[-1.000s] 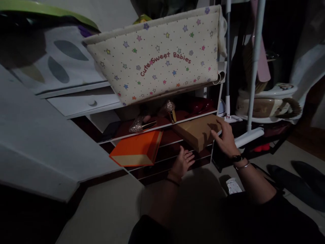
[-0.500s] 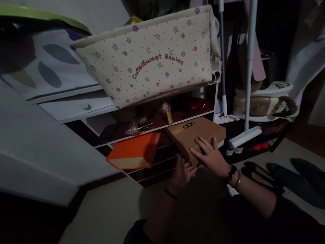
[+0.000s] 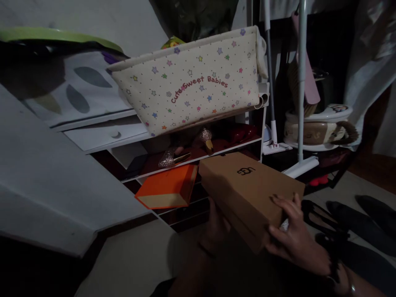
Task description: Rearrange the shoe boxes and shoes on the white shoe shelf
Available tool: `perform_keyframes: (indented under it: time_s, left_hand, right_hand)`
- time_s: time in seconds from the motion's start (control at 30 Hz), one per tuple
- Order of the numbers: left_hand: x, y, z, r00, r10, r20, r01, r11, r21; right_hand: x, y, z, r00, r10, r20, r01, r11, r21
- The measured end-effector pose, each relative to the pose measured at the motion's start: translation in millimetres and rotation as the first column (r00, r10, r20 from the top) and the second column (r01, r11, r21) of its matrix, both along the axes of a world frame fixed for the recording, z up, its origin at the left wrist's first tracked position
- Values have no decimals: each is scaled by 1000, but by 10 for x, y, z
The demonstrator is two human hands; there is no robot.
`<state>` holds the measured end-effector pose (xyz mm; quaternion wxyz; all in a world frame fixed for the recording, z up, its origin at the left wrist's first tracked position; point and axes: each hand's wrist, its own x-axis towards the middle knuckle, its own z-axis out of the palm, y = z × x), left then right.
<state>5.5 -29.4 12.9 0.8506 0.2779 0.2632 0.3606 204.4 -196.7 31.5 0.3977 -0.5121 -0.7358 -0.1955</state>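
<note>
A brown cardboard shoebox (image 3: 247, 185) with a dark logo on its lid is held tilted in front of the shoe rack. My right hand (image 3: 292, 231) grips its near right corner, thumb on the side and fingertips over the lid. Under the left side of the box is my left hand (image 3: 216, 225), its fingers partly hidden by the box and in shadow. Left of the box, an orange box (image 3: 167, 187) juts out of the rack's lower level. Glittery high-heeled shoes (image 3: 168, 157) sit on the shelf above.
A star-patterned fabric storage bin (image 3: 192, 88) overhangs the rack. To the right stand a mop with a white head (image 3: 301, 165) and a pink-handled brush (image 3: 309, 82). Dark shoes (image 3: 352, 214) lie on the floor at right. A white drawer (image 3: 108, 134) is at left.
The shoebox has come out of the rack towards me and to the right, and more of its side shows. My right hand has moved from its lid to its near corner.
</note>
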Motion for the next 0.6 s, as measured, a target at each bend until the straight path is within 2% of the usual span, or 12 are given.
perform_keyframes:
  time_s: [0.07,0.1,0.13,0.17,0.23,0.3,0.33,0.37,0.4,0.47,0.53,0.6]
  left_hand:
    - [14,6,-22,996,70,-56,-70,998,11]
    - [18,12,-41,988,103,-114,-102,995,22]
    - [20,18,-65,973,138,-183,-131,990,50]
    - [19,22,-91,951,179,-251,-158,982,101]
    - [9,19,-142,897,293,-330,-206,939,275]
    - [-14,-3,-182,860,400,-317,-224,854,470]
    - [-30,-20,-196,852,427,-304,-214,813,541]
    - [-49,-40,-205,851,431,-300,-190,785,590]
    - [-69,-61,-210,856,417,-305,-155,770,619]
    - [-109,-101,-207,870,367,-330,-82,767,636]
    - [-143,-122,-189,877,340,-340,-51,769,637]
    - [-165,-118,-163,886,333,-322,-63,775,629]
  right_hand:
    - [38,-139,-96,967,-31,-253,36,999,16]
    - [54,-167,-148,903,-59,-426,66,998,2]
    - [65,-169,-201,792,-88,-605,92,995,-25]
    - [72,-147,-254,634,-109,-766,104,993,-55]
    - [75,-55,-357,252,-115,-961,72,992,-100]
    - [61,62,-462,-95,-111,-989,-20,994,-110]
    - [49,118,-514,-228,-115,-967,-69,992,-101]
    - [34,168,-563,-327,-123,-937,-115,989,-90]
    - [16,214,-604,-395,-134,-909,-158,984,-76]
    - [-18,300,-654,-467,-149,-871,-241,970,-37]
    - [-35,405,-644,-492,-149,-858,-303,953,8]
    - [-19,551,-572,-469,-152,-870,-340,940,19]
